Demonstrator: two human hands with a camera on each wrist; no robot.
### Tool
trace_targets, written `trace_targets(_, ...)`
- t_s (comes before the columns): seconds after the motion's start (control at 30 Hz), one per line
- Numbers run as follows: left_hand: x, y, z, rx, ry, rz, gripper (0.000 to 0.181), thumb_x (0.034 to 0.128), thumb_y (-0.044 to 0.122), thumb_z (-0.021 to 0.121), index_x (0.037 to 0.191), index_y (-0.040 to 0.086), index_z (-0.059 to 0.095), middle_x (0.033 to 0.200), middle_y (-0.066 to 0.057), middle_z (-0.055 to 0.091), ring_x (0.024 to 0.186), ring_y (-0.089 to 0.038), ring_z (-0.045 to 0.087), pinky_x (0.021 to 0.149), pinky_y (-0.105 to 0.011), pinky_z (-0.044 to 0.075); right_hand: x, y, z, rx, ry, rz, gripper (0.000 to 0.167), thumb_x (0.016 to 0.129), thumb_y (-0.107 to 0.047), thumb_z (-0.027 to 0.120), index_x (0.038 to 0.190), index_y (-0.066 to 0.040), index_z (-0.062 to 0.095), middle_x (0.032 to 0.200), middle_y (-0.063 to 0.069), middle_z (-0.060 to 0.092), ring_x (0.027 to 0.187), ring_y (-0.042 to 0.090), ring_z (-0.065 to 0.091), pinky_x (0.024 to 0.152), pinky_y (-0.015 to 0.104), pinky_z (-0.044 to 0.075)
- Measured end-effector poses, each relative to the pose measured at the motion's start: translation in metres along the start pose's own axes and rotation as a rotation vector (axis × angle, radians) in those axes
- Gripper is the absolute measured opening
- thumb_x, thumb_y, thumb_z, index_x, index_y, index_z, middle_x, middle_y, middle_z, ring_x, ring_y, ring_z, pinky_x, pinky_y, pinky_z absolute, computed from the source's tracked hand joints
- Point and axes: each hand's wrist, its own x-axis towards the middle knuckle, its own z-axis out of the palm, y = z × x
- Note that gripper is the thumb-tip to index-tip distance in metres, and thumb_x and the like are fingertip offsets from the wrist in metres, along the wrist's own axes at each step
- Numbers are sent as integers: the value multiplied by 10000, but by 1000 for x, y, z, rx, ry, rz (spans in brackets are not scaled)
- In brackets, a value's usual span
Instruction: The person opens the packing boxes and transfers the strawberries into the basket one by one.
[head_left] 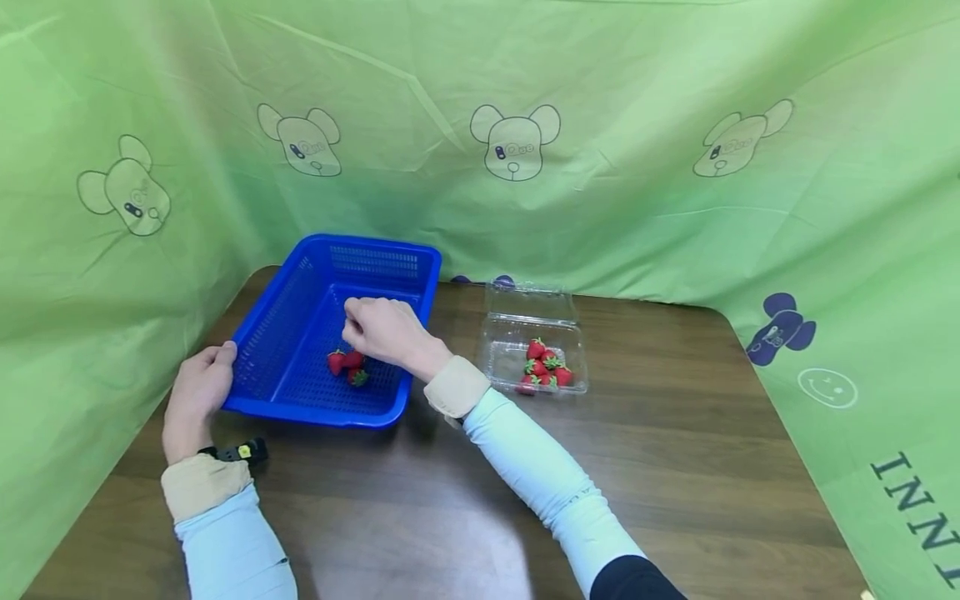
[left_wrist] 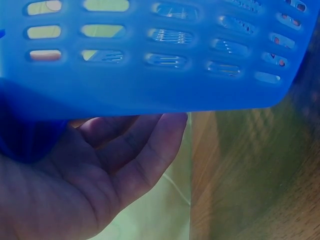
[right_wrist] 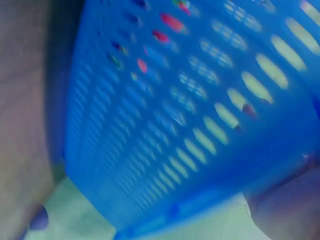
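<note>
On the left of the table is a blue plastic basket (head_left: 322, 411) with slotted walls. My left hand (head_left: 201, 385) grips its left side near the front corner, thumb at the rim; curled fingers (left_wrist: 150, 155) show under the blue edge in the left wrist view. Three strawberries (head_left: 354, 360) lie on the basket floor. Over the basket's right part is my right hand (head_left: 390, 332), its fingers curled and turned away; whether they hold anything is hidden. The right wrist view looks through the slotted wall (right_wrist: 150, 120), with red strawberry patches (right_wrist: 172, 22) behind it.
Right of the basket stands an open clear plastic clamshell box (head_left: 495, 354), lid folded back, with several strawberries (head_left: 551, 367) in it. My right forearm crosses the table in front of the box. A green printed cloth (head_left: 600, 225) hangs behind and at both sides.
</note>
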Motion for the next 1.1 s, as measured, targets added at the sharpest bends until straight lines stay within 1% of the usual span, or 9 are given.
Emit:
trace_targets(0.07, -1, 0, -1, 4, 4, 2, 745, 979, 565, 187, 1379, -15, 431, 1300, -293, 455, 1114, -417, 429, 905, -526, 352, -1, 2, -9, -4, 32, 1, 172, 880, -203, 504, 711, -198, 475, 626, -96, 448, 511, 61, 421, 418, 218, 297)
trace_targets(0.27, -3, -2, -3, 6, -5, -11, 756, 977, 570, 177, 1394, -16, 412, 1308, -298, 445, 1112, -426, 431, 890, -536, 358, -12, 14, -34, -59, 73, -6, 160, 882, -200, 489, 723, -185, 492, 640, -85, 451, 524, 80, 426, 431, 242, 324)
trace_targets(0.37, -3, -2, -3, 23, -4, -13, 751, 980, 559, 168, 1399, -17, 405, 1312, -305, 441, 1112, -435, 430, 884, -543, 360, -19, 22, -46, -68, 104, -13, 166, 883, -196, 493, 718, -182, 486, 643, -84, 452, 537, 80, 432, 446, 252, 347)
trace_targets(0.5, -3, 0, -3, 38, -3, -10, 742, 985, 548, 166, 1397, -21, 406, 1319, -310, 435, 1122, -444, 420, 897, -561, 349, -31, 36, -62, -53, 146, -29, 159, 876, -173, 504, 719, -173, 485, 651, -73, 456, 555, 82, 437, 469, 263, 370)
trace_targets(0.6, -3, 2, -2, 37, -6, -4, 737, 986, 542, 170, 1395, -23, 407, 1327, -313, 428, 1134, -449, 412, 910, -569, 343, -42, 48, -73, -56, 137, -23, 145, 864, -158, 517, 723, -168, 487, 652, -72, 455, 565, 87, 443, 482, 262, 373)
trace_targets(0.77, -3, -1, -2, 33, -3, 2, 737, 986, 540, 173, 1387, -29, 414, 1324, -314, 429, 1131, -448, 411, 905, -562, 344, -63, 69, -84, -102, 87, 8, 151, 862, -146, 521, 716, -159, 486, 629, -70, 420, 561, 98, 425, 489, 257, 361)
trace_targets(0.9, -1, -1, -1, 34, 0, 10, 739, 986, 542, 171, 1386, -28, 418, 1319, -313, 435, 1135, -447, 410, 905, -559, 342, -84, 90, -90, -105, 96, 44, 164, 856, -130, 526, 700, -146, 479, 615, -61, 394, 552, 98, 396, 496, 256, 352)
trace_targets(1.0, -1, 0, -1, 38, -4, 11, 748, 983, 548, 167, 1395, -28, 408, 1326, -314, 433, 1142, -449, 409, 906, -562, 343, -103, 106, -91, -96, 111, 102, 186, 870, -124, 529, 695, -145, 467, 601, -51, 393, 535, 98, 385, 486, 256, 340)
trace_targets(1.1, 0, 0, -2, 56, -7, 9, 747, 987, 539, 163, 1404, -37, 393, 1331, -322, 428, 1140, -455, 410, 898, -565, 346, -123, 121, -88, -106, 102, 188, 184, 884, -129, 526, 708, -150, 474, 594, -48, 420, 523, 102, 395, 474, 262, 346)
